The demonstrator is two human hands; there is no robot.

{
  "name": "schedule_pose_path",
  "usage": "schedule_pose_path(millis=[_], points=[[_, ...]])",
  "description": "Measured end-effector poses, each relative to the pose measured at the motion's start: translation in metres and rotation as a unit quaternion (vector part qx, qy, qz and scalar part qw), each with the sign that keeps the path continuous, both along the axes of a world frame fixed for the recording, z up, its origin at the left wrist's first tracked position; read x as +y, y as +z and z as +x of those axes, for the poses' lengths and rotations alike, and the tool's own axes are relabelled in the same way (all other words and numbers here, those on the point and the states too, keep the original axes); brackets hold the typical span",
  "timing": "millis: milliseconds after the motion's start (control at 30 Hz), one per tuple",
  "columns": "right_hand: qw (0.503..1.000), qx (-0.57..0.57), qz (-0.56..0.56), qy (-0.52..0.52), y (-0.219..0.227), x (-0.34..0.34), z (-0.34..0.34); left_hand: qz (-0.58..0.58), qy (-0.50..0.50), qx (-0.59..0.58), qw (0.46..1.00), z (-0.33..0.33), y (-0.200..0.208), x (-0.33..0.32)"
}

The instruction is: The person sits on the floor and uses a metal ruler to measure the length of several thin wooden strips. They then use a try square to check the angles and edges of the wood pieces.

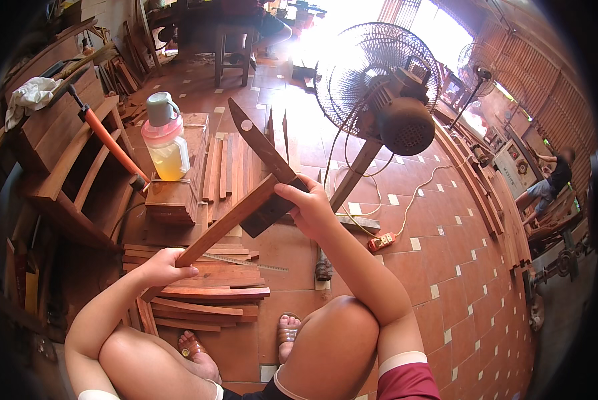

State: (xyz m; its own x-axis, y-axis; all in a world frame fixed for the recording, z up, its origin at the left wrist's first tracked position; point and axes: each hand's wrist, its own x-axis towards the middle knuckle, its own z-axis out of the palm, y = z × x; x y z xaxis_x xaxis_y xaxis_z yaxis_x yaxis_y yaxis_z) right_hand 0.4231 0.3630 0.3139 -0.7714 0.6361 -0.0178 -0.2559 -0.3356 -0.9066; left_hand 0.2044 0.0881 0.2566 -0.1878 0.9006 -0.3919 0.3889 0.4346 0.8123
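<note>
A long reddish wooden strip point(229, 228) slants up in front of me from lower left to upper right. My left hand point(166, 267) is closed around its lower part. At the strip's upper end, my right hand point(309, 204) grips a dark L-shaped wooden piece that looks like a try square point(267, 215). Its thick dark arm lies alongside the strip. The other arm, with a round white spot or hole near its pointed end, sticks up and to the left. My right thumb presses where strip and square meet; the fingers behind are partly hidden.
Stacked wooden strips point(209, 293) lie by my feet, with a measuring tape point(252, 263) across them. A pitcher of yellow liquid point(167, 150) stands on stacked boards. Ahead are a pedestal fan point(379, 87) and a power strip point(381, 241) with cord. Another person point(557, 175) is far right.
</note>
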Motion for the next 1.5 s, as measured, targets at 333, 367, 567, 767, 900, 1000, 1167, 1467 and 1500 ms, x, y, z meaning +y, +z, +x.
schedule_pose_path(millis=[333,367,567,767,900,1000,1167,1467,1500], points=[[1.000,0.006,-0.004,0.000,-0.0013,0.0005,-0.0001,0.003,-0.009,0.015,1.000,-0.0045,-0.0069,-0.0014],[1.000,0.007,-0.007,-0.002,0.0004,-0.0009,-0.0001,0.003,-0.010,0.022,1.000,-0.0045,-0.0063,-0.0010],[1.000,0.017,-0.007,0.001,0.0021,-0.0017,0.0019,0.001,-0.004,-0.003,1.000,-0.0041,-0.0058,-0.0006],[1.000,0.013,-0.012,0.006,0.0015,-0.0008,0.0015,0.011,-0.008,0.005,1.000,-0.0038,-0.0052,-0.0010],[1.000,0.010,-0.011,0.002,0.0027,-0.0020,0.0019,0.012,-0.013,0.012,1.000,-0.0057,-0.0075,-0.0020],[1.000,0.007,-0.008,0.000,0.0025,-0.0010,0.0026,0.009,-0.013,0.016,1.000,-0.0045,-0.0054,-0.0007],[1.000,0.014,-0.011,-0.006,0.0032,-0.0030,0.0014,0.011,-0.015,0.021,1.000,-0.0062,-0.0065,-0.0011],[1.000,0.012,-0.013,0.002,0.0033,-0.0034,0.0019,0.011,-0.012,0.005,1.000,-0.0077,-0.0092,-0.0021],[1.000,0.015,-0.014,0.002,0.0027,-0.0031,0.0018,0.008,-0.014,0.007,1.000,-0.0080,-0.0095,-0.0019]])
